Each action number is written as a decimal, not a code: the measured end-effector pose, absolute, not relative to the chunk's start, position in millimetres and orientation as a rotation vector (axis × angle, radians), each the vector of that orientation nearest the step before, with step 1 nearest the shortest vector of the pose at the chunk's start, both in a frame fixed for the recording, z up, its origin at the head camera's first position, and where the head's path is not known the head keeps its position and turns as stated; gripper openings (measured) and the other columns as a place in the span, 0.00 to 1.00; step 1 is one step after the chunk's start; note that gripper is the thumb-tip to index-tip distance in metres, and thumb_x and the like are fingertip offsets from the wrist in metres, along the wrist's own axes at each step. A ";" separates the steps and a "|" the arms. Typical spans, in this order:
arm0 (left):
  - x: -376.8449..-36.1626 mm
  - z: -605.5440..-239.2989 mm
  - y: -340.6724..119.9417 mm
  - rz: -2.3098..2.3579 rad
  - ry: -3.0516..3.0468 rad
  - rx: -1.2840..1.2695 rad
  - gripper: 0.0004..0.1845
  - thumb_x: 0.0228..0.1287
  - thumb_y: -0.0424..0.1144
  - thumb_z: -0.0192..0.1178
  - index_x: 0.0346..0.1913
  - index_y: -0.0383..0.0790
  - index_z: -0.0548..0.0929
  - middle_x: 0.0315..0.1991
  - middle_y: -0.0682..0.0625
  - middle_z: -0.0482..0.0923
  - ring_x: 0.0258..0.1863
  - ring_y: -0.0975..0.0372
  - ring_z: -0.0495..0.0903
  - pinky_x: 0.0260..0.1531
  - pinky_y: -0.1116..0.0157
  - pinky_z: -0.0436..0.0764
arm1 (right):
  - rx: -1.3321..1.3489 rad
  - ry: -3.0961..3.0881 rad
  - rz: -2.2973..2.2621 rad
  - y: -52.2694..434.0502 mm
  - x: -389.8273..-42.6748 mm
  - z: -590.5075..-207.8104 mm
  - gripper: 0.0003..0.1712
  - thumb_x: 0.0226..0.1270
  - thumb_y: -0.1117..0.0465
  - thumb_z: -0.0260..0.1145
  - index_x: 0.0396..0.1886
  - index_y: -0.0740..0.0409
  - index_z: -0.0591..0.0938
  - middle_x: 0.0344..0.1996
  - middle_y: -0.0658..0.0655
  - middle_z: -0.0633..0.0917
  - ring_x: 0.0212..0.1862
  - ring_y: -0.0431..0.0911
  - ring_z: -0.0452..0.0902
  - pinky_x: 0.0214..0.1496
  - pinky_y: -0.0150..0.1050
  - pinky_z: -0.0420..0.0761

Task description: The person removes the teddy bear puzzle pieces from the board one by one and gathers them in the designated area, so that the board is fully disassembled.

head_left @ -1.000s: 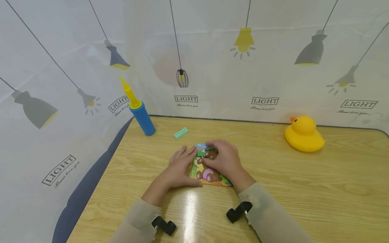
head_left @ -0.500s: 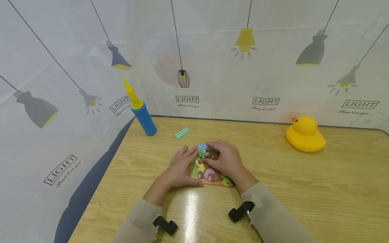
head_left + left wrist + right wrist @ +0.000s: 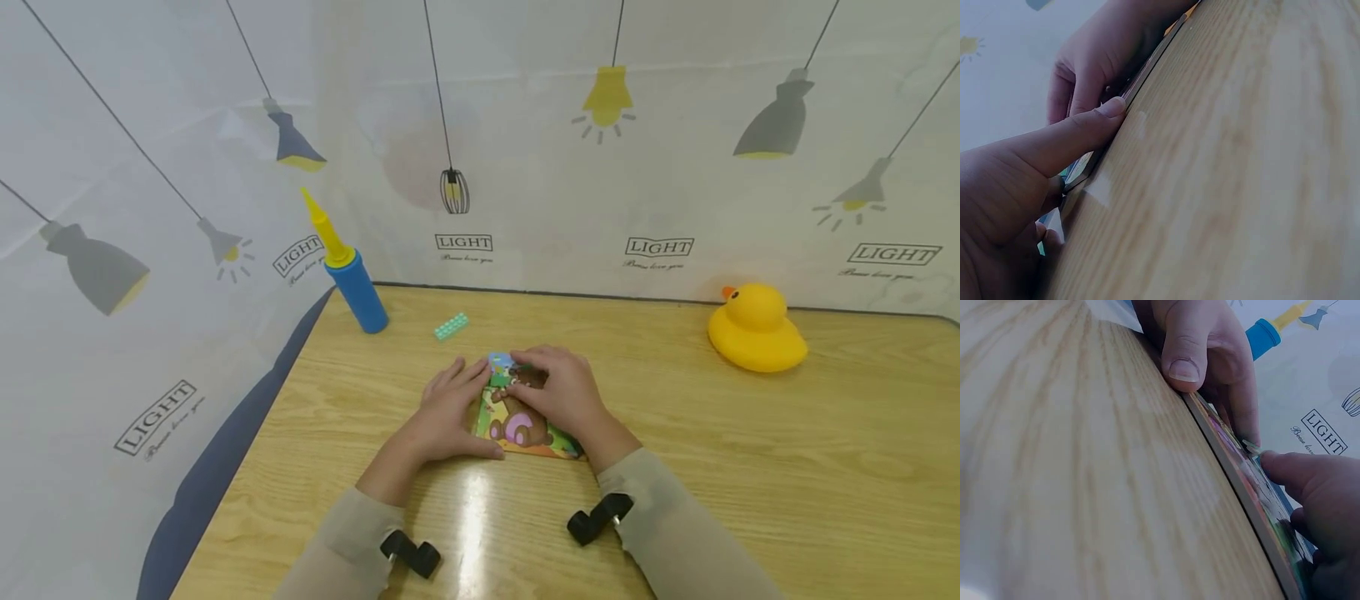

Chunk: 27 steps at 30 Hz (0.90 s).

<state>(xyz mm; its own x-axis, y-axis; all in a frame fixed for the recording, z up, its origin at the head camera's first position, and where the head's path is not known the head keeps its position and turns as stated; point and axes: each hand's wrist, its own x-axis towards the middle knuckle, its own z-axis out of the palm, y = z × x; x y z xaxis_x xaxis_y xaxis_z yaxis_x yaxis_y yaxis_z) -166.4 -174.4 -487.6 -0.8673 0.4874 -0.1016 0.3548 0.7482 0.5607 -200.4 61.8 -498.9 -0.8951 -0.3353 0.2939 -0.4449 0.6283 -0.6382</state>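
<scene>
A small picture puzzle board (image 3: 517, 427) with a brown bear lies flat on the wooden table (image 3: 750, 475). My left hand (image 3: 448, 408) rests flat against the board's left side, and its thumb (image 3: 1075, 139) presses along the near edge (image 3: 1141, 72). My right hand (image 3: 561, 392) covers the board's right and upper part. Its curled fingers hold a brown puzzle piece (image 3: 529, 377) at the bear's head. The right wrist view shows the board edge-on (image 3: 1241, 481), with the left hand (image 3: 1204, 344) behind it and my right thumb (image 3: 1300, 475) on top.
A blue hand pump with a yellow nozzle (image 3: 351, 279) stands at the back left, and a small teal brick (image 3: 450, 326) lies near it. A yellow rubber duck (image 3: 756, 332) sits at the back right. A printed curtain (image 3: 652, 167) walls off the back and left.
The brown piece under my right fingers has shifted slightly up and to the right on the board. The left hand has stayed in place.
</scene>
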 end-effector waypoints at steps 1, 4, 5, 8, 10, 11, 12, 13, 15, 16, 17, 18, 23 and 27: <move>-166.2 -487.4 -174.1 0.801 2.703 0.661 0.69 0.48 0.64 0.84 0.86 0.39 0.57 0.87 0.50 0.47 0.86 0.45 0.38 0.80 0.40 0.40 | 0.648 -2.703 1.108 61.9 -200.4 -499.4 0.30 0.62 0.52 0.84 0.63 0.55 0.89 0.56 0.55 0.90 0.59 0.55 0.85 0.65 0.61 0.77; -166.3 -487.8 -173.4 0.816 2.695 0.662 0.69 0.48 0.64 0.84 0.86 0.39 0.56 0.87 0.49 0.47 0.86 0.44 0.38 0.79 0.38 0.40 | 0.648 -2.723 1.065 61.5 -200.0 -499.7 0.31 0.62 0.52 0.84 0.64 0.55 0.89 0.54 0.54 0.90 0.58 0.55 0.85 0.62 0.62 0.76; -166.0 -487.4 -173.2 0.820 2.691 0.661 0.69 0.48 0.63 0.84 0.86 0.39 0.56 0.87 0.49 0.47 0.86 0.44 0.38 0.79 0.38 0.40 | 0.653 -2.733 1.045 61.4 -200.2 -500.2 0.32 0.62 0.52 0.84 0.64 0.55 0.88 0.53 0.54 0.90 0.56 0.54 0.85 0.61 0.62 0.75; -165.4 -486.6 -172.7 0.818 2.691 0.659 0.69 0.48 0.63 0.84 0.86 0.39 0.55 0.87 0.49 0.47 0.85 0.44 0.38 0.79 0.37 0.40 | 0.679 -2.758 1.005 61.4 -200.3 -499.9 0.34 0.61 0.51 0.84 0.66 0.55 0.87 0.51 0.54 0.90 0.53 0.53 0.84 0.58 0.60 0.75; -165.0 -485.7 -172.5 0.813 2.693 0.659 0.69 0.48 0.63 0.84 0.86 0.40 0.55 0.87 0.49 0.47 0.85 0.44 0.38 0.79 0.37 0.40 | 0.699 -2.772 0.989 61.7 -200.8 -499.6 0.34 0.62 0.51 0.84 0.67 0.55 0.87 0.51 0.54 0.90 0.52 0.52 0.84 0.56 0.59 0.74; -164.9 -485.5 -172.4 0.812 2.696 0.659 0.69 0.48 0.63 0.84 0.86 0.40 0.55 0.87 0.49 0.47 0.85 0.44 0.38 0.79 0.37 0.40 | 0.712 -2.779 0.968 62.0 -200.9 -499.6 0.34 0.62 0.50 0.84 0.67 0.55 0.87 0.51 0.54 0.89 0.52 0.52 0.83 0.56 0.59 0.74; -164.9 -485.5 -172.4 0.813 2.698 0.659 0.69 0.48 0.63 0.84 0.86 0.40 0.55 0.87 0.49 0.47 0.85 0.44 0.38 0.78 0.37 0.41 | 0.725 -2.786 0.949 62.4 -200.7 -499.0 0.34 0.63 0.50 0.83 0.67 0.55 0.86 0.52 0.54 0.89 0.52 0.53 0.83 0.56 0.59 0.74; -164.9 -485.4 -172.4 0.815 2.699 0.660 0.69 0.48 0.63 0.84 0.86 0.40 0.55 0.87 0.49 0.47 0.85 0.44 0.38 0.78 0.37 0.41 | 0.741 -2.792 0.927 62.7 -200.6 -498.5 0.33 0.64 0.51 0.82 0.67 0.55 0.87 0.52 0.55 0.89 0.53 0.53 0.83 0.56 0.60 0.74; -165.1 -485.8 -172.6 0.812 2.704 0.661 0.69 0.48 0.63 0.84 0.86 0.40 0.55 0.87 0.49 0.48 0.85 0.44 0.38 0.78 0.37 0.41 | 0.773 -2.804 0.861 62.8 -200.5 -497.5 0.31 0.67 0.50 0.80 0.67 0.55 0.87 0.53 0.56 0.88 0.54 0.54 0.82 0.57 0.61 0.76; -165.2 -486.0 -172.7 0.811 2.707 0.661 0.69 0.47 0.63 0.84 0.86 0.40 0.55 0.87 0.49 0.48 0.85 0.44 0.39 0.78 0.37 0.41 | 0.791 -2.809 0.820 62.7 -200.2 -497.3 0.30 0.69 0.50 0.79 0.67 0.56 0.86 0.53 0.56 0.88 0.55 0.55 0.82 0.57 0.61 0.76; -165.1 -486.1 -172.7 0.809 2.709 0.662 0.69 0.47 0.63 0.84 0.86 0.40 0.56 0.87 0.49 0.48 0.85 0.44 0.39 0.78 0.37 0.41 | 0.809 -2.810 0.784 62.7 -199.9 -497.1 0.29 0.70 0.50 0.78 0.67 0.56 0.86 0.54 0.57 0.88 0.56 0.56 0.81 0.58 0.62 0.77; -165.0 -486.5 -172.9 0.809 2.710 0.662 0.69 0.47 0.63 0.84 0.86 0.40 0.56 0.87 0.49 0.48 0.85 0.44 0.39 0.78 0.37 0.42 | 0.824 -2.811 0.754 62.6 -199.6 -497.1 0.29 0.72 0.50 0.77 0.67 0.57 0.86 0.54 0.57 0.87 0.57 0.56 0.81 0.59 0.62 0.77; -164.7 -486.8 -173.7 0.808 2.712 0.668 0.69 0.48 0.64 0.84 0.86 0.40 0.55 0.87 0.50 0.47 0.85 0.44 0.39 0.78 0.37 0.42 | 0.856 -2.810 0.658 61.8 -199.0 -498.9 0.26 0.77 0.52 0.72 0.68 0.61 0.83 0.57 0.59 0.84 0.61 0.59 0.77 0.64 0.62 0.76; -164.4 -486.3 -173.5 0.817 2.705 0.672 0.69 0.48 0.64 0.84 0.86 0.41 0.55 0.87 0.50 0.46 0.85 0.44 0.38 0.78 0.37 0.41 | 0.832 -2.816 0.636 61.8 -197.6 -498.8 0.25 0.80 0.53 0.68 0.68 0.61 0.81 0.59 0.60 0.83 0.63 0.60 0.74 0.65 0.62 0.75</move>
